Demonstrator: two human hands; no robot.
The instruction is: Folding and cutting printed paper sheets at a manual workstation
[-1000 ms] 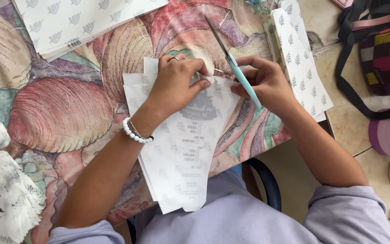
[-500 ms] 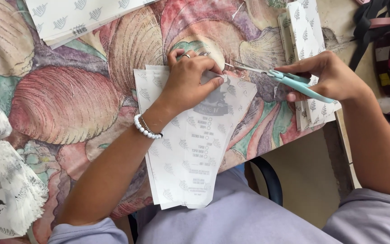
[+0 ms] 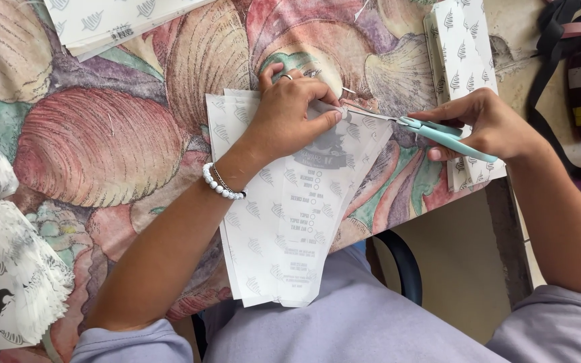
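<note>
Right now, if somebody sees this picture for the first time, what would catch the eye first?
Probably the two hands at the centre: the left hand presses down a stack of white printed paper sheets, while the right hand holds pale blue scissors at the stack's upper edge. Beneath them lies a tablecloth with large, colourful seashell pictures. A white bead bracelet sits on the left wrist.

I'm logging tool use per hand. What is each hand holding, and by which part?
The right hand holds the scissors by their light-blue handles. The left hand presses flat on the paper stack near its top edge.
</note>
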